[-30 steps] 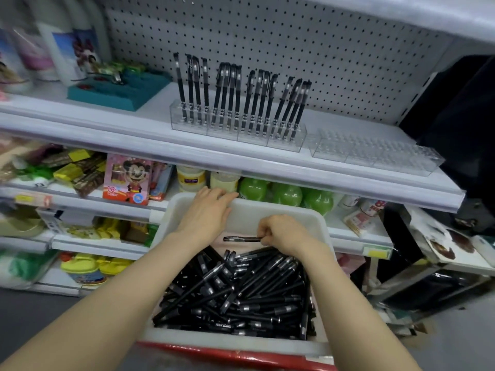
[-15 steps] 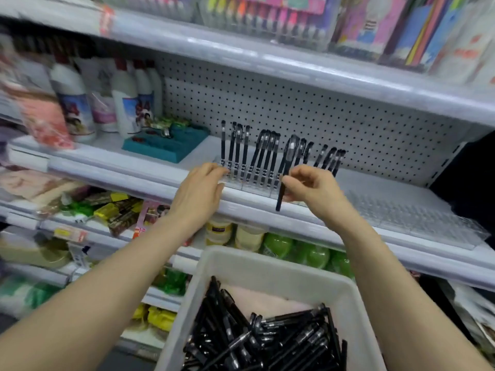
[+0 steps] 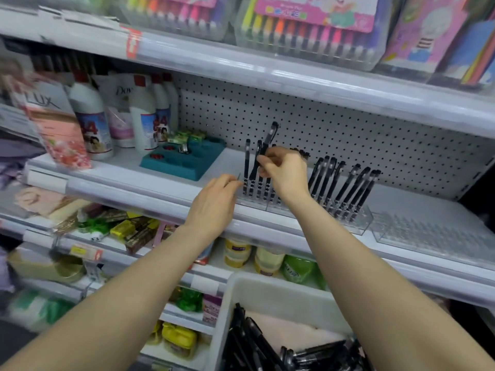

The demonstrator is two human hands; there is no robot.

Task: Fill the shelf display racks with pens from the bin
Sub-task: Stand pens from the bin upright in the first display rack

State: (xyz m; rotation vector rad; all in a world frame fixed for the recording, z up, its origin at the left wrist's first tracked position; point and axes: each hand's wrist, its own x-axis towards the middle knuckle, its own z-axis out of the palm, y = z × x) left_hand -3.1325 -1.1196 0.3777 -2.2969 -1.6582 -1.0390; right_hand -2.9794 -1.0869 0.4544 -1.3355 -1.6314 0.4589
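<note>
A clear plastic rack (image 3: 359,223) on the middle shelf holds several black pens standing upright. My right hand (image 3: 288,172) pinches one black pen (image 3: 267,141) tilted above the rack's left end, its lower tip among the standing pens. My left hand (image 3: 214,204) rests with relaxed fingers against the rack's left front corner. A second clear rack (image 3: 434,234) lies to the right with no pens in it. The white bin (image 3: 281,298) at the bottom holds a heap of black pens (image 3: 308,354).
A teal tray (image 3: 184,159) and white bottles (image 3: 91,121) stand left of the rack on the same shelf. Marker sets (image 3: 308,30) fill the shelf above. Jars and green packs sit on the shelf below, behind the bin.
My right hand has carried the pen from the bin up to the rack and shifted it left over the rack's left end. My left hand rose from the bin rim to the rack.
</note>
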